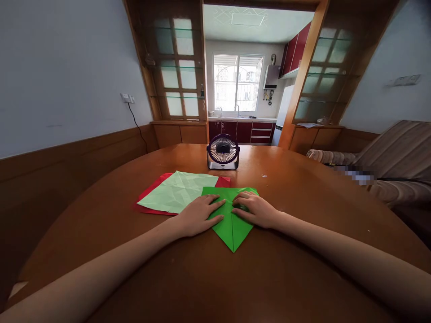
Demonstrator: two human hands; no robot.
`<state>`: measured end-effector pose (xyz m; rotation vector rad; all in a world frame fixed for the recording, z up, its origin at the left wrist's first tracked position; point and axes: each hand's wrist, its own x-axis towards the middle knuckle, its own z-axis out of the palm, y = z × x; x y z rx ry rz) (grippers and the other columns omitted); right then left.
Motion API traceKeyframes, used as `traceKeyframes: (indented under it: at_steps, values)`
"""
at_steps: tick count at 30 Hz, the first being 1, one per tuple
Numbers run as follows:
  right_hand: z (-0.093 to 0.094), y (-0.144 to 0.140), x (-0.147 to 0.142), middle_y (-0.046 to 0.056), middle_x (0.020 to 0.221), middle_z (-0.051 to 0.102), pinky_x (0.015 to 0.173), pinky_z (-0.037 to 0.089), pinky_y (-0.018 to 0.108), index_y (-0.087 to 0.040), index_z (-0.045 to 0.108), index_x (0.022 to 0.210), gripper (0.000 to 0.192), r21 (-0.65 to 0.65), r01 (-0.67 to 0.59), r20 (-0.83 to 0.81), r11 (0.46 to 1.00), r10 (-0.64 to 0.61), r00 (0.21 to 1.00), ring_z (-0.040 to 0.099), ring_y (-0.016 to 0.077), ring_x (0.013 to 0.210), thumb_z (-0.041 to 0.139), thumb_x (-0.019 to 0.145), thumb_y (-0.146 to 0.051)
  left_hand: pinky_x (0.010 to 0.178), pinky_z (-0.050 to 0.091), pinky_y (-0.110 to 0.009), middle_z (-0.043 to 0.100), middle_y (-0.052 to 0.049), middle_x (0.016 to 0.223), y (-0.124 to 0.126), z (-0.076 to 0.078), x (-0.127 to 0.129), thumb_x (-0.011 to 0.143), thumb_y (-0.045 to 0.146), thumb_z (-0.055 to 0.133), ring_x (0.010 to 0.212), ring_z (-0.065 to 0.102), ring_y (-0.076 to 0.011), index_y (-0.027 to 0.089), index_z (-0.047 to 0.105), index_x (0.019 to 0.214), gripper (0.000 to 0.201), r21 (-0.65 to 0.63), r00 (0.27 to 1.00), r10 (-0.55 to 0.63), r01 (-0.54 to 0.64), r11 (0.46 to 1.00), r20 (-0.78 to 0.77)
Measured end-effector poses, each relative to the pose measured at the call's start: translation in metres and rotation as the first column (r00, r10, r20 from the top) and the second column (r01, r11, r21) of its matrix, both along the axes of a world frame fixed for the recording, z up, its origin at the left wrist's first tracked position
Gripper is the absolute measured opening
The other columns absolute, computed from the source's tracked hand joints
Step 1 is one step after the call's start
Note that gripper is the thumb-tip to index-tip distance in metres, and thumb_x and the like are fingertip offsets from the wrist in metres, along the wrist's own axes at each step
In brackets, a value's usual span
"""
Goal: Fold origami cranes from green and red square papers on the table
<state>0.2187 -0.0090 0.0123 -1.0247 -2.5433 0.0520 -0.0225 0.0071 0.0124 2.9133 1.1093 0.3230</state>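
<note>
A sheet of green paper (232, 229), folded to a downward point with a crease along its middle, lies on the table in front of me. My left hand (201, 214) rests flat across its left side, fingers spread and pressing it down. On the right side, the fingers and thumb of my right hand (253, 209) are bent around a raised part of the paper near the centre crease. The paper's upper right edge curls up behind that hand. Part of the fold is hidden under my fingers.
Beside the green paper, a creased pale green sheet (175, 193) lies over red paper (148, 204). A small dark fan (222, 150) stands beyond them on the round-edged wooden table (215, 287). A striped armchair (393, 157) is at the right.
</note>
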Motion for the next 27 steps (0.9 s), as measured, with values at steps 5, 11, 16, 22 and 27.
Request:
traceKeyframes:
  at_steps: [5,11,16,22,27]
  values:
    - [-0.009,0.004,-0.005,0.019,0.136,0.051,0.105,0.039,0.048,-0.009,0.05,0.135,0.051,0.0,0.066,0.085,0.998,-0.066,0.994,0.05,0.0304,0.125,0.042,0.097,-0.042,0.104,0.035,-0.05,0.048,-0.016,0.139,0.008,-0.004,0.006,0.094,0.057,0.037,0.126,0.046,-0.0341,0.023,0.044,0.142,0.059,0.04,0.999,0.005,-0.004,0.999,-0.041]
    - [-0.014,0.011,-0.004,0.021,0.155,0.021,0.119,0.016,0.048,-0.002,0.025,0.149,0.073,-0.109,0.107,0.19,0.988,-0.085,0.978,0.016,0.0291,0.146,0.027,0.098,-0.055,0.116,0.013,-0.047,0.013,-0.015,0.158,0.015,-0.005,0.012,0.091,0.068,0.027,0.146,0.01,-0.0318,0.015,0.02,0.152,0.081,-0.122,0.994,0.044,-0.056,0.991,-0.105]
    - [-0.012,0.011,-0.003,0.019,0.156,0.019,0.119,0.013,0.048,-0.005,0.023,0.15,0.084,-0.146,0.162,0.211,0.976,-0.13,0.969,0.012,0.0303,0.146,0.022,0.093,-0.067,0.117,0.012,-0.045,0.006,-0.019,0.157,0.023,0.003,0.014,0.077,0.083,0.034,0.146,0.006,-0.034,0.005,0.015,0.152,0.11,-0.195,0.981,0.125,-0.154,0.969,-0.151]
    - [-0.012,0.009,-0.002,0.015,0.156,0.021,0.12,0.012,0.047,-0.01,0.023,0.151,0.085,-0.152,0.171,0.18,0.973,-0.143,0.973,0.013,0.0292,0.146,0.02,0.091,-0.07,0.117,0.013,-0.044,0.008,-0.017,0.158,0.024,-0.003,0.012,0.079,0.083,0.028,0.146,0.008,-0.0325,0.009,0.017,0.152,0.105,-0.14,0.984,0.142,-0.156,0.978,-0.105]
    - [-0.015,0.011,-0.002,0.015,0.157,0.018,0.12,0.012,0.045,-0.008,0.024,0.15,0.076,-0.162,0.183,0.166,0.97,-0.156,0.974,0.013,0.0254,0.147,0.015,0.096,-0.061,0.118,0.011,-0.041,0.013,-0.015,0.158,0.029,-0.012,0.01,0.085,0.077,0.022,0.147,0.01,-0.0298,0.01,0.019,0.152,0.095,-0.094,0.987,0.14,-0.148,0.985,-0.084]
